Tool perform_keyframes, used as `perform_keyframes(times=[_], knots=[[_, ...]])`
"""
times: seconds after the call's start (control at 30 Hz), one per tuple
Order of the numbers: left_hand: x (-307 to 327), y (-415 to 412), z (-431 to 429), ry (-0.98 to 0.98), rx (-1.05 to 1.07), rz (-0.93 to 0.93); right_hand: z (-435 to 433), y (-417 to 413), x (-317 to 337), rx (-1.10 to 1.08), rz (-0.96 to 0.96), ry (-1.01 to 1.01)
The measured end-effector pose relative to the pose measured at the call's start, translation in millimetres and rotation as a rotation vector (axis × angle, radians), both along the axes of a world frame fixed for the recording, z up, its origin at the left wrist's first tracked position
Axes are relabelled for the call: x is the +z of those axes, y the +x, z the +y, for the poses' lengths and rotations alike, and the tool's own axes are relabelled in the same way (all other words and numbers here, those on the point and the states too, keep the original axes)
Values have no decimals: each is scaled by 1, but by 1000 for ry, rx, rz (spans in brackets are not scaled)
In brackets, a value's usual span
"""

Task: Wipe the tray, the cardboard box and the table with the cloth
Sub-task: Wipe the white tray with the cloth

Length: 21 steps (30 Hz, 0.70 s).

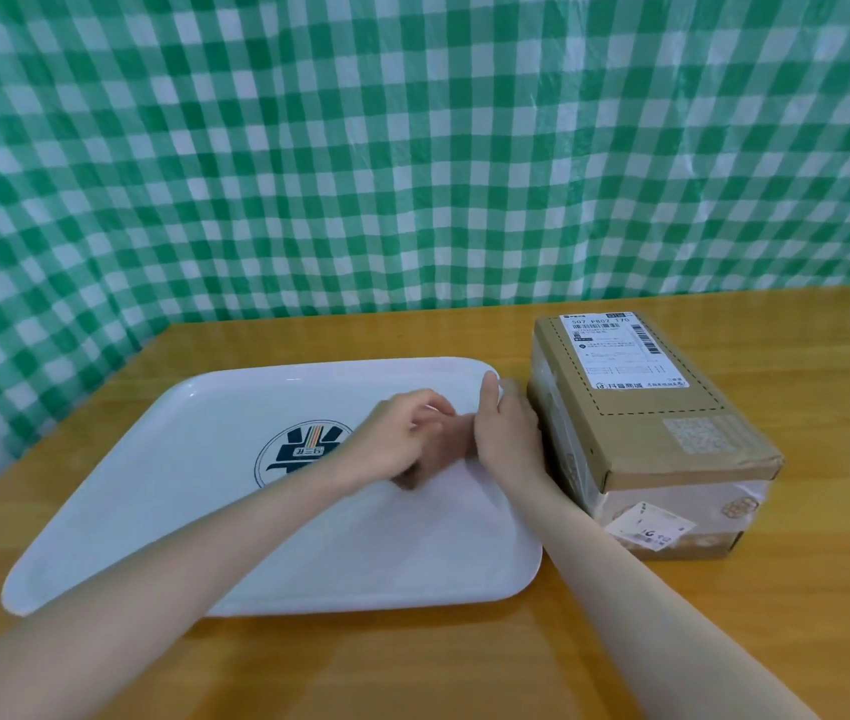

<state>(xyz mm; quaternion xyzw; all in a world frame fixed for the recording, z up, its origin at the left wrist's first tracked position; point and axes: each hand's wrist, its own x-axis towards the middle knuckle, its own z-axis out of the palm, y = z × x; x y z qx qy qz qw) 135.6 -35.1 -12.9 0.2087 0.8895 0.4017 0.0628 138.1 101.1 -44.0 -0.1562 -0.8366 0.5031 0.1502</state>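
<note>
Hands meet over the right half of the white tray (163,485), which lies flat on the wooden table (464,667). The left hand (396,444) hovers above the tray with fingers curled inward; whether they pinch anything cannot be told, since the area is blurred. The right hand (508,433) rests at the tray's far right rim, thumb up against the edge and fingers bent over it; a hold on the rim looks likely but is unclear. No separate cloth can be made out against the white surface. A dark round logo (292,454) sits mid-tray, partly behind the left hand. The cardboard box (672,433), labelled on top, stands just beside the tray's right edge, close to the right hand. A green checked curtain (412,148) hangs behind the table.
</note>
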Motion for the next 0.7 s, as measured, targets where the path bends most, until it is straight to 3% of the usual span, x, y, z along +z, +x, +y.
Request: perform_keyframes(times=[0.3,0.53,0.7], knots=[[20,33,-25,-85,-178,-224,4,10,15,-57,63,-302],[26,51,-63,18,-156,-625,-6,10,13,120,128,-51],[18,58,-69,94,79,-580,-10,28,32,488,-86,89]])
